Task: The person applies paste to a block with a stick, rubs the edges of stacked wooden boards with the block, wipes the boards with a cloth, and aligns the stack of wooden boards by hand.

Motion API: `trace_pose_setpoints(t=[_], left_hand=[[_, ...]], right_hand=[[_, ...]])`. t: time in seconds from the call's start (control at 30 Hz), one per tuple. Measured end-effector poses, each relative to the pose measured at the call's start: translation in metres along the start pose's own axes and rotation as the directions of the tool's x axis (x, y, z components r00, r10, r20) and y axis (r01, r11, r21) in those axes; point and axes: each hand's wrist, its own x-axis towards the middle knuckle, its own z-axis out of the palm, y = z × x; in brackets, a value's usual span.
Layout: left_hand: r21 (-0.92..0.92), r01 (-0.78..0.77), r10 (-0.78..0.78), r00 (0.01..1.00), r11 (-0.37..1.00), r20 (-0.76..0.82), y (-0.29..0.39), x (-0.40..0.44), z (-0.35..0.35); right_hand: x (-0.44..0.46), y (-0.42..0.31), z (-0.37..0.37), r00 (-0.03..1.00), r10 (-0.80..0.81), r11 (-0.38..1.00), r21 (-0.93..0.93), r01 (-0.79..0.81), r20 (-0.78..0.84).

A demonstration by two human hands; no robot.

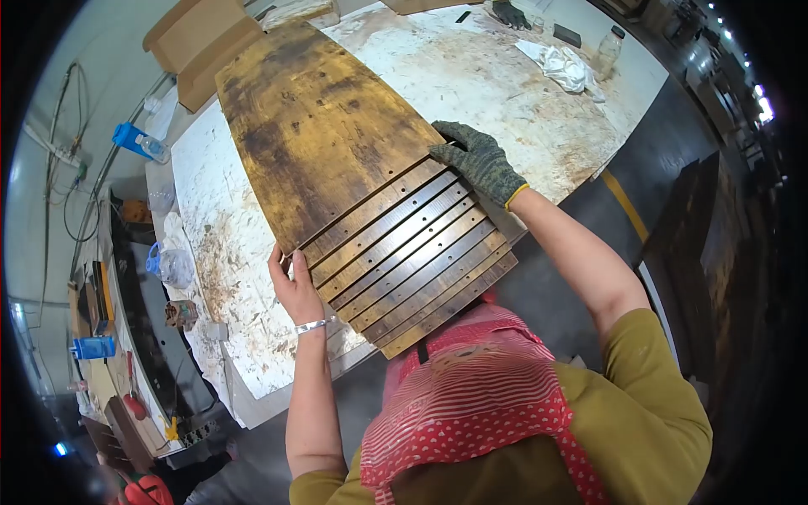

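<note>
Broad white worktable (pixel 539 118), brown-stained. On it I see a stack of long, dark-mottled yellow-brown wooden boards (pixel 337 156), its long axis oblique, far left to near right; the stepped end points at the person (pixel 467 396) and overhangs the table edge. Right hand (pixel 481 162), in a green-grey knit glove (pixel 488 172): fingers gripping the right edge. Bare left hand (pixel 296 290): thumb and fingers grasping the left edge.

The bare left hand (pixel 297 290) curls left of centre. The gloved right hand (pixel 481 162) curls above centre, its elbow (pixel 621 310) bent.
</note>
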Motion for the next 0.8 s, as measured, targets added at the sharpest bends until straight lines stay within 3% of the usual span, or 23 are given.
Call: trace_pose_setpoints(t=[0.07,0.13,0.2,0.23,0.27,0.33,0.37,0.4,0.53,0.6,0.8], left_hand=[[0.01,-0.016,0.017,0.999,1.0,-0.04,-0.002,-0.001,0.002],[0.085,0.042,-0.043,0.999,0.995,0.01,-0.005,-0.001,-0.004],[0.106,-0.05,0.037,0.992,0.993,0.119,-0.009,-0.007,-0.008],[0.171,0.05,-0.078,0.984,0.984,0.16,-0.01,-0.014,-0.012],[0.188,0.055,-0.087,0.982,0.981,0.168,-0.011,-0.018,-0.011],[0.184,0.093,-0.113,0.988,0.978,0.101,-0.01,-0.022,-0.005],[0.14,0.078,-0.094,0.99,0.987,0.108,-0.032,-0.021,-0.005],[0.098,0.112,-0.122,0.987,0.989,0.108,-0.034,-0.02,-0.003],[-0.04,0.309,-0.298,0.939,0.95,0.172,-0.025,-0.019,-0.008],[-0.087,0.377,-0.353,0.911,0.922,0.214,-0.021,-0.023,-0.009],[-0.076,0.385,-0.369,0.915,0.92,0.165,-0.021,-0.045,0.01]], right_hand=[[0.0,0.002,-0.002,1.0,0.016,0.998,0.053,-0.017,0.02],[0.007,0.006,-0.005,0.992,0.044,0.994,0.095,-0.055,0.115],[-0.002,-0.001,-0.016,0.984,0.021,0.998,0.052,-0.031,0.176],[-0.007,-0.001,-0.02,0.974,0.0,1.0,0.004,-0.001,0.227],[-0.008,0.007,-0.016,0.968,-0.005,1.0,0.024,-0.001,0.25],[-0.01,0.019,-0.002,0.983,-0.064,0.981,-0.17,0.093,0.171],[-0.012,0.014,-0.001,0.98,-0.019,0.987,-0.152,0.05,0.198],[-0.012,0.021,0.008,0.986,-0.086,0.977,-0.181,0.112,0.143],[-0.012,0.03,0.014,0.985,-0.147,0.988,-0.041,0.151,0.089],[-0.014,0.026,0.008,0.985,-0.022,1.0,-0.004,0.023,0.17],[-0.021,0.034,0.015,0.995,-0.088,0.989,0.125,0.081,0.05]])
